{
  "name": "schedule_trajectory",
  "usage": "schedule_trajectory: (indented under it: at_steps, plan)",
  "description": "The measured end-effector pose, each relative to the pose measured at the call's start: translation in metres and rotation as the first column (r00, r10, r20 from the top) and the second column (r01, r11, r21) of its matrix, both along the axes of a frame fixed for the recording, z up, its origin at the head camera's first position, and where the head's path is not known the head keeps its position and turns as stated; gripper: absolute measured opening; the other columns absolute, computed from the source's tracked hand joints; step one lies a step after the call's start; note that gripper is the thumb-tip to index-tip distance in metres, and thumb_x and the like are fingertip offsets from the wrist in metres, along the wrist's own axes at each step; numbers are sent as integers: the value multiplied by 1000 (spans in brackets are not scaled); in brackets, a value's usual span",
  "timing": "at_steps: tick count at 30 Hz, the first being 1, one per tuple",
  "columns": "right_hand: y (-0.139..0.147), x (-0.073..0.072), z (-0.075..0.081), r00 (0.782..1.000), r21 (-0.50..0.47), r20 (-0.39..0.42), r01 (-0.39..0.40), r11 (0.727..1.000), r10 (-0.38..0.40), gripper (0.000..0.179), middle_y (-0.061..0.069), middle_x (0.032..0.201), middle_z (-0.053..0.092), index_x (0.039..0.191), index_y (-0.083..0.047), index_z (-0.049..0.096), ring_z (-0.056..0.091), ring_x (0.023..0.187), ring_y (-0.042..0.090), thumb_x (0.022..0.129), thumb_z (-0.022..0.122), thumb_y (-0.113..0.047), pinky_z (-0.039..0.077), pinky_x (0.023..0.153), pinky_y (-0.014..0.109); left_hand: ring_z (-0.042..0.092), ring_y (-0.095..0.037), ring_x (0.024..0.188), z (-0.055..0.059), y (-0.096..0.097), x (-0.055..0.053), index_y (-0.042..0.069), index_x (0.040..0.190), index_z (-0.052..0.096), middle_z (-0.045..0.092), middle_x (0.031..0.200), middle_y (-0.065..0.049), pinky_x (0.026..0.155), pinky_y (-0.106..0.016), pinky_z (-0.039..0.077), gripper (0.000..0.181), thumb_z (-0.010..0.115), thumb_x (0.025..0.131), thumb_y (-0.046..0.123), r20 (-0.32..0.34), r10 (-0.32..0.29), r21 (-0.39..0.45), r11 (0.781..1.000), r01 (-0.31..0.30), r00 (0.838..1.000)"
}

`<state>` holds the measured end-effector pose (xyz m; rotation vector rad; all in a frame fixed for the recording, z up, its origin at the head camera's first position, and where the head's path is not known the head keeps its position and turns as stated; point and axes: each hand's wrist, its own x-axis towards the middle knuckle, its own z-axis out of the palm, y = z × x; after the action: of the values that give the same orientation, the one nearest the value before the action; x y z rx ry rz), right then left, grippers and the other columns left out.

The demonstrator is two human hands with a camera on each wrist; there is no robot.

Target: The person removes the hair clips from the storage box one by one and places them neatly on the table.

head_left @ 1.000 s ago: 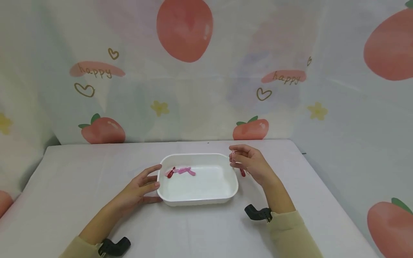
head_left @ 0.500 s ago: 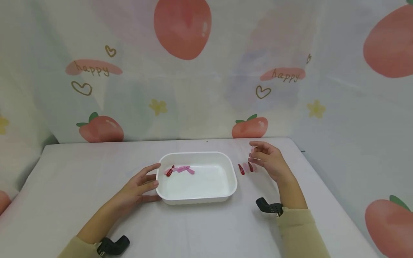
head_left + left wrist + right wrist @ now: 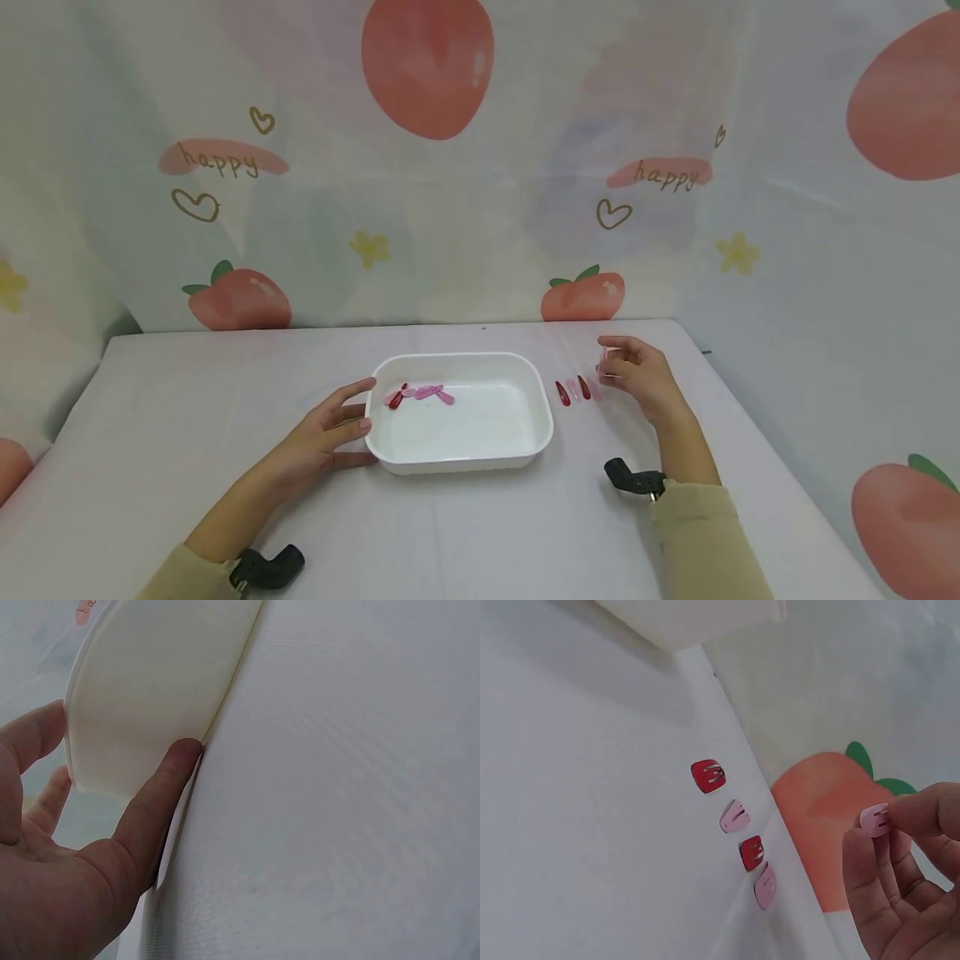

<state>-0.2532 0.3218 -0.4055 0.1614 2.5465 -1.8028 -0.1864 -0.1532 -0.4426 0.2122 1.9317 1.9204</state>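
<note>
My right hand pinches a pink snap hair clip between thumb and fingertips, raised above the table. Below and left of it, several hair clips lie in a row: a red clip, a pink clip, another red clip and another pink clip. A white tray stands left of that row. My left hand rests its extended fingers against the tray's left end. Inside the tray, toward its left side, lie a red hair clip and several pink hair clips.
A white cloth covers the table. Behind it hangs a patterned curtain with fruit, hearts and lettering. Black camera mounts sit on both wrists, near the sleeves.
Carrying the pink hair clip, my right hand has moved right from the tray's right edge to beyond the row, uncovering the clips there. The left hand and tray stay put.
</note>
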Motion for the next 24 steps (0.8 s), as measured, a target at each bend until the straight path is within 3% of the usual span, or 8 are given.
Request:
schedule_trajectory:
  at_steps: [8, 24]
  plan:
    - [5, -3, -12, 998, 157, 44, 34, 987, -41, 41, 15, 108, 55, 139, -4, 55, 61, 87, 21, 98, 57, -11, 59, 77, 21, 49, -42, 132, 1, 1, 0, 23, 156, 28, 31, 155, -23, 92, -51, 56, 63, 59, 101, 17, -2, -9, 4, 1000, 9, 1000]
    - [3, 1, -17, 996, 358, 84, -29, 933, -1, 37, 16, 107, 61, 133, -5, 60, 61, 85, 24, 96, 61, -8, 56, 74, 25, 50, -40, 131, 1, 0, -1, 25, 156, 29, 30, 155, -23, 93, -51, 56, 63, 59, 101, 16, 9, -19, 15, 1000, 19, 1000]
